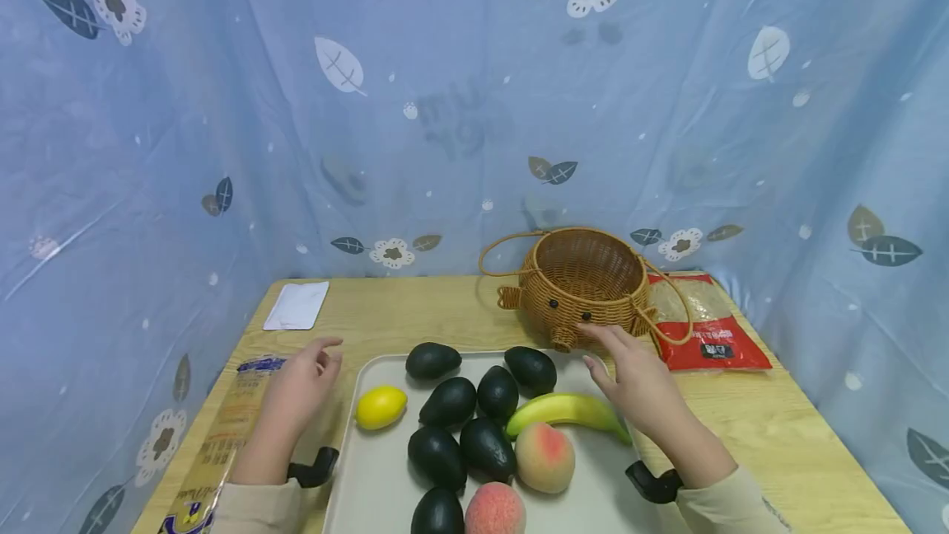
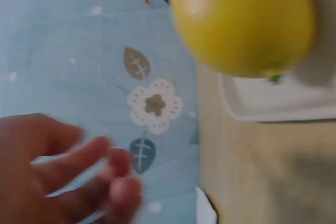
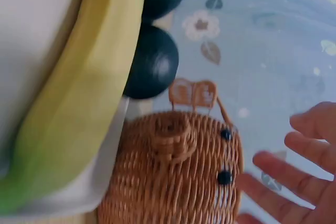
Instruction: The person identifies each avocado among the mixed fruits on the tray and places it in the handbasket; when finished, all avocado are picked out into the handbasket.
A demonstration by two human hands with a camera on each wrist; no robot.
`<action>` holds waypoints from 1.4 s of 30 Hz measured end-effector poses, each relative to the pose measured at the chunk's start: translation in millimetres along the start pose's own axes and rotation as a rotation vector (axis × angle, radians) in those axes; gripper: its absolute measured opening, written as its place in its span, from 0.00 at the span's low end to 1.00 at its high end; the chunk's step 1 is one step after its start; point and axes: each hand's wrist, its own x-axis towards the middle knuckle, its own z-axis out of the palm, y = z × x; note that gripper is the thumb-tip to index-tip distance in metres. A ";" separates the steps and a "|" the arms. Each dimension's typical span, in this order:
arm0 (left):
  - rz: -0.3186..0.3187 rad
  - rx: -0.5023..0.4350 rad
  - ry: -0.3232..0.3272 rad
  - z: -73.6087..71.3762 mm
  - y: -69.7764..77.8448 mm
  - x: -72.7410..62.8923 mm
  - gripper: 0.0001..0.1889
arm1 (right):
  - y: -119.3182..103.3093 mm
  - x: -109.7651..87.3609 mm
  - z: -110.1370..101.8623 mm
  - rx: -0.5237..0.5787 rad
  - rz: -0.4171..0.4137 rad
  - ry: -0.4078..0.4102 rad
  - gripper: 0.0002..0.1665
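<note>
My right hand (image 1: 630, 373) hovers in front of the wicker basket (image 1: 534, 311), fingers spread and nothing in them. That basket has an animal face with dark eyes and a snout, and in the right wrist view its woven side (image 3: 168, 187) lies beside the fingers. To the left of the white tray (image 1: 586, 501), my left hand (image 1: 304, 381) hangs with loosely bent fingers, holding nothing. Nearest it on the tray is a lemon (image 1: 381, 408). Several dark avocados (image 1: 437, 456), a banana (image 1: 571, 410) and two peaches (image 1: 544, 457) also lie there.
Behind the right hand lies a red and clear food bag (image 1: 715, 332). Under the left forearm is a long yellow package (image 1: 222, 435), with a white sheet (image 1: 296, 306) farther back. A patterned blue curtain (image 1: 445, 105) closes off the table's back and sides.
</note>
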 end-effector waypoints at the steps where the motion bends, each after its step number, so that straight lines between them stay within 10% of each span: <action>1: -0.034 -0.023 -0.041 3.6 -4.5 -4.5 0.22 | -2.5 0.2 2.9 0.032 -0.002 0.000 0.28; 7: -0.153 -0.142 -0.252 27.6 -27.3 -28.4 0.25 | -13.2 10.0 30.5 0.198 -0.065 -0.092 0.22; 18: -0.152 -0.246 -0.320 47.0 -43.5 -36.2 0.33 | -20.0 32.1 71.2 0.140 -0.104 -0.300 0.24; 29: -0.104 -0.101 -0.250 57.1 -46.9 -27.3 0.33 | -16.7 37.5 80.4 0.028 -0.222 -0.354 0.32; 42: -0.096 -0.058 -0.194 59.5 -48.1 -21.1 0.33 | -18.8 38.9 70.3 0.095 -0.168 -0.269 0.37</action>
